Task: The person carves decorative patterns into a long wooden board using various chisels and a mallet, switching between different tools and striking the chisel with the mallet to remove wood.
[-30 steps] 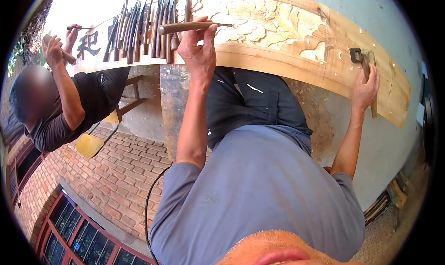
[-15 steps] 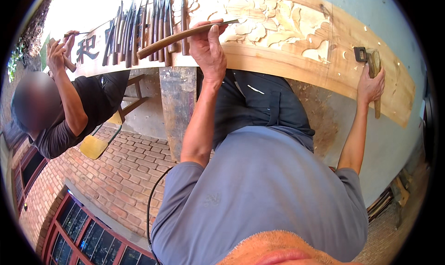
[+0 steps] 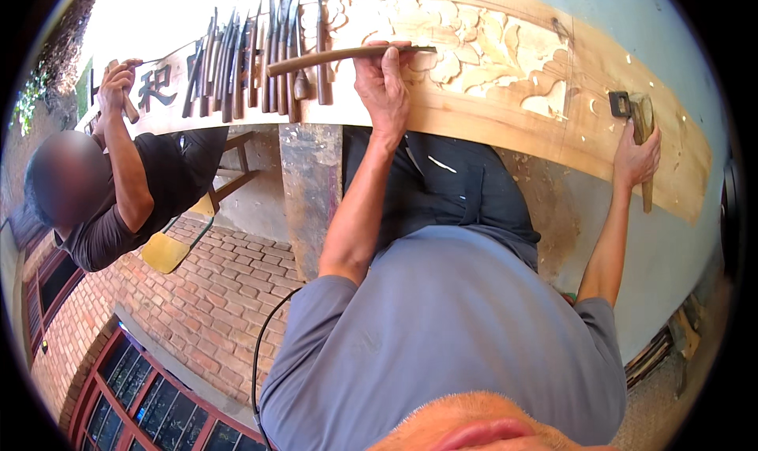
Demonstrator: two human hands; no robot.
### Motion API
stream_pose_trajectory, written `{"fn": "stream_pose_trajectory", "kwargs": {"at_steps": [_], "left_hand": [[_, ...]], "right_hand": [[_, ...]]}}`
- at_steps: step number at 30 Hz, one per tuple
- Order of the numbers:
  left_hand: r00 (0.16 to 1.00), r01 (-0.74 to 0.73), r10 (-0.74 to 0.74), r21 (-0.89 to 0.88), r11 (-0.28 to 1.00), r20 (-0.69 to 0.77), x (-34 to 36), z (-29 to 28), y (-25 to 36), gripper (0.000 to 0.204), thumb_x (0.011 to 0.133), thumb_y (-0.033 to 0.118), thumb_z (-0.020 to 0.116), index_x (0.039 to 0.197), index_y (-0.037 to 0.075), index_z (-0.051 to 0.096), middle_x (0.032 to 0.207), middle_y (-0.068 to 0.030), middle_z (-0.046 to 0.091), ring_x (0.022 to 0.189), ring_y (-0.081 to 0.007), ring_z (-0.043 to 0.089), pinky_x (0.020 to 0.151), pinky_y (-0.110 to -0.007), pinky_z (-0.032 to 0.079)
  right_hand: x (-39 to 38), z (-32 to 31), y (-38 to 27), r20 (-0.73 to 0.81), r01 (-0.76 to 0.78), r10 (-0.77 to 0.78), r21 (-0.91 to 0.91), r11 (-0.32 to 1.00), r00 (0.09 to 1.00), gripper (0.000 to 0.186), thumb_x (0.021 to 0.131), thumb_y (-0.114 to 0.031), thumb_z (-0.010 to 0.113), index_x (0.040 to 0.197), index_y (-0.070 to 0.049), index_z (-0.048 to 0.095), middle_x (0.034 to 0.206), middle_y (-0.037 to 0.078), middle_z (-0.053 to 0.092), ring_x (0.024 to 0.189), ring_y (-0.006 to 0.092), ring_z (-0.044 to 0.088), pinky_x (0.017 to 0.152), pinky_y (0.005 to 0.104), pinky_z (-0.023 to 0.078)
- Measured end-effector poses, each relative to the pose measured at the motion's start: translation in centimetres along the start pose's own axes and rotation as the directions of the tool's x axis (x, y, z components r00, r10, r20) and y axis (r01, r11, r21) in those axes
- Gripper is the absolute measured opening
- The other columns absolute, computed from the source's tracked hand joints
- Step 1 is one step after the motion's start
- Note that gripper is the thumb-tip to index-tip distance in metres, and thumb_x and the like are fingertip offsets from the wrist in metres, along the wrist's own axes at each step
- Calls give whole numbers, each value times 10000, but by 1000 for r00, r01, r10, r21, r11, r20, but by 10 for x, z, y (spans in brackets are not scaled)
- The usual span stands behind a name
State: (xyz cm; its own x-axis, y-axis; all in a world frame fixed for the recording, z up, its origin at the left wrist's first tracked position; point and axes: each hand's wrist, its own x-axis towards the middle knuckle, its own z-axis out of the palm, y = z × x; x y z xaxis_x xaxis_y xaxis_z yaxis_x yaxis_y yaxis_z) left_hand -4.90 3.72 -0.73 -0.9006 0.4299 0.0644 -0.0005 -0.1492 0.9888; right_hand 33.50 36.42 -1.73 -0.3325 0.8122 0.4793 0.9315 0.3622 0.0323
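Note:
My left hand [image 3: 383, 92] grips a wood-carving chisel [image 3: 320, 58] above the wooden panel [image 3: 442, 112]. Its long wooden handle points left and its dark blade points right, near the carved leaf and flower relief [image 3: 489, 60]. At the panel's right part, my right hand [image 3: 636, 157] is closed around a wooden mallet [image 3: 647, 192], whose handle end sticks out below the fist. Beside the mallet's head is a small black squarish piece [image 3: 620, 104]; I cannot tell whether it belongs to it. Several chisels [image 3: 229, 64] lie in a row left of my left hand.
Wood chips [image 3: 594, 105] are scattered on the panel. At the left, another person [image 3: 126, 175] holds a tool over the panel's far end, by a dark carved character [image 3: 158, 88]. A worn support post [image 3: 310, 190] stands under the panel, and a yellow seat [image 3: 164, 252] is on the brick floor.
My left hand has shifted slightly right with the chisel, which now lies more level. The right hand stays on the mallet in nearly the same place. The view has shifted a little.

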Motion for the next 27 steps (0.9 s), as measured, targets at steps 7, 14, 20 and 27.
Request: {"fn": "stream_pose_trajectory", "kwargs": {"at_steps": [7,14,20,27], "left_hand": [[999,33,-37,-105,994,-32,5,2,-6,151,1142,65,543,1269,-7,505,1144,-138,736,989,-168,741,947,-332,647],[1000,16,-19,-116,993,-24,9,-1,-10,152,1147,113,559,1251,9,520,1148,-151,753,1024,-198,751,929,-363,668],[987,-162,155,247,955,46,13,2,-3,135,1135,97,580,1226,9,533,1034,-107,788,877,-178,786,783,-311,653],[956,-292,242,423,858,168,23,15,5,119,1117,62,593,1188,12,510,957,-140,780,830,-223,811,715,-334,647]], "right_hand": [[0,-3,-5,-8,-2,2,5,1000,1000,698,956,-540,755,1460,-78,612,1449,154,686,1312,383,646,1067,514,492],[1,-1,-10,8,-18,18,-15,1000,1000,715,945,-555,762,1451,-71,617,1421,168,700,1292,387,658,1051,512,506],[17,-12,-11,45,0,1,-22,1000,999,732,923,-592,775,1449,-97,648,1343,153,744,1243,389,685,1011,493,538],[87,-44,-46,637,-626,111,684,375,763,667,1069,-572,614,1408,0,663,1186,145,787,926,226,722,826,363,593]]}}
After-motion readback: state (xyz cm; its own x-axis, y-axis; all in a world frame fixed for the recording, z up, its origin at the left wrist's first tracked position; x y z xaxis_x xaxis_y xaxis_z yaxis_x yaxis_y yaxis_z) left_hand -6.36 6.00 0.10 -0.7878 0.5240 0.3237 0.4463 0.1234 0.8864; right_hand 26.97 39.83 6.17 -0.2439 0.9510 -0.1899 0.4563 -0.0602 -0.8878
